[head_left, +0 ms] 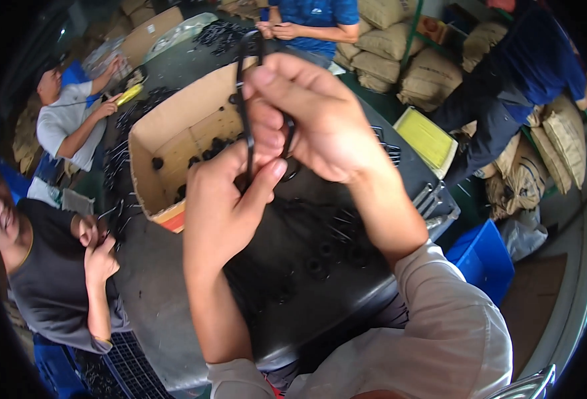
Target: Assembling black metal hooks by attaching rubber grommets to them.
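An open brown cardboard box (174, 143) with a red-and-white strip at its near corner sits on the dark worktable, small black round parts lying on its floor. A second, flatter brown cardboard carton (148, 33) stands at the far left end of the table, beside a clear plastic bag (186, 28). Stuffed tan woven sacks (400, 53) are stacked behind the table and along the right wall. A flat yellow rectangular packet (426, 137) rests at the table's right edge.
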The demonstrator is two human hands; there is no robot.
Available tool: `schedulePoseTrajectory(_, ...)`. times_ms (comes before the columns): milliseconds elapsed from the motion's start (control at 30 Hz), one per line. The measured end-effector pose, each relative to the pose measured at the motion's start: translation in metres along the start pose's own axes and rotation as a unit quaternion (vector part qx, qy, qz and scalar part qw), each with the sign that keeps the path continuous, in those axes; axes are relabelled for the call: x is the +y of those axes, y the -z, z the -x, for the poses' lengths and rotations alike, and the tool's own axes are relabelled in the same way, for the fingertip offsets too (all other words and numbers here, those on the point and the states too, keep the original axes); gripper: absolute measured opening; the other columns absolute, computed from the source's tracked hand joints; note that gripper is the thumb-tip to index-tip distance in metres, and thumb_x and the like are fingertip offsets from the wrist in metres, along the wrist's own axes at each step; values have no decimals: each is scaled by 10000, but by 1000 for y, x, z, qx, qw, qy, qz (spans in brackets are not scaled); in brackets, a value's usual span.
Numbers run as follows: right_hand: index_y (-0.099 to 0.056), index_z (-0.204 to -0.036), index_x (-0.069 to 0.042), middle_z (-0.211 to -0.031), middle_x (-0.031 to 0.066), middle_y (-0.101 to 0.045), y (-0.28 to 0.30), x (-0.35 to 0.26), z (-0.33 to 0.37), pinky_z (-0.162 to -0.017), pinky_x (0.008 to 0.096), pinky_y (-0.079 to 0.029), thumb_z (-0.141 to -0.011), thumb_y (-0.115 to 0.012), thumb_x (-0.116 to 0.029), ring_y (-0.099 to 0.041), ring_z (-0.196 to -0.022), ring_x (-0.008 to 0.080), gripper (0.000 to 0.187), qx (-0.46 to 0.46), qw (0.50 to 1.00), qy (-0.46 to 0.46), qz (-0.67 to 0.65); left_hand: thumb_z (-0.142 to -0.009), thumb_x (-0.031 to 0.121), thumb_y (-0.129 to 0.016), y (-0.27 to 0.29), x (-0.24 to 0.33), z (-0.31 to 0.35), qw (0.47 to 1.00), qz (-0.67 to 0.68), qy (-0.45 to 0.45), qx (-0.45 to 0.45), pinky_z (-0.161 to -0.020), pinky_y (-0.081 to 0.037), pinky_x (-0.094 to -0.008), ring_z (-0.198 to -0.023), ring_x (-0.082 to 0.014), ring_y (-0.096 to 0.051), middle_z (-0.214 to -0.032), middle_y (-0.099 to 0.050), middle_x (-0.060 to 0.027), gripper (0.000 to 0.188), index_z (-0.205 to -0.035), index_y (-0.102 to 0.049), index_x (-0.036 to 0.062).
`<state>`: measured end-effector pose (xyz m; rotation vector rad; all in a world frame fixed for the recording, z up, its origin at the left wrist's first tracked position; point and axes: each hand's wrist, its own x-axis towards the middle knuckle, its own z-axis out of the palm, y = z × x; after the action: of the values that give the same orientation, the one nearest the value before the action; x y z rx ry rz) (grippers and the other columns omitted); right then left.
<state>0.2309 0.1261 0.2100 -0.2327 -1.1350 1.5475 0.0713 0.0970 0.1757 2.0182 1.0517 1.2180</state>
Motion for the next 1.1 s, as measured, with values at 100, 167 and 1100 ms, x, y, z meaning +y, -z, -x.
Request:
schedulePoseTrajectory(100,-611,-1094,23,-816,21,-592,13,-2,5,-710,254,-479,-1047,-553,-172,-557,-787,96,209,25,974,81,212,-908,122,-737,6,-2,3,999,46,12,23,-497,-340,-266,-508,-57,-419,-557,-497,-9,168,-826,-654,1)
schedulePoseTrajectory(167,-616,-1161,26,-894,16,-630,14,-9,21,-804,254,-481,-1034,-575,-151,-571,-862,86,221,59,966,87,235,-923,134,-733,15,3,9,996,75,35,25,-481,-339,-236,-511,-31,-431,-563,-499,29,169,-847,-658,3)
schedulePoseTrajectory(1100,-702,-810,-65,-763,99,-644,88,65,642,-703,391,-486,-749,-651,-162,-619,-748,266,125,209,679,-481,515,-1039,155,-557,31,66,98,946,246,-126,171,-417,-396,-204,-424,-71,-411,-574,-448,0,151,-1014,-551,7)
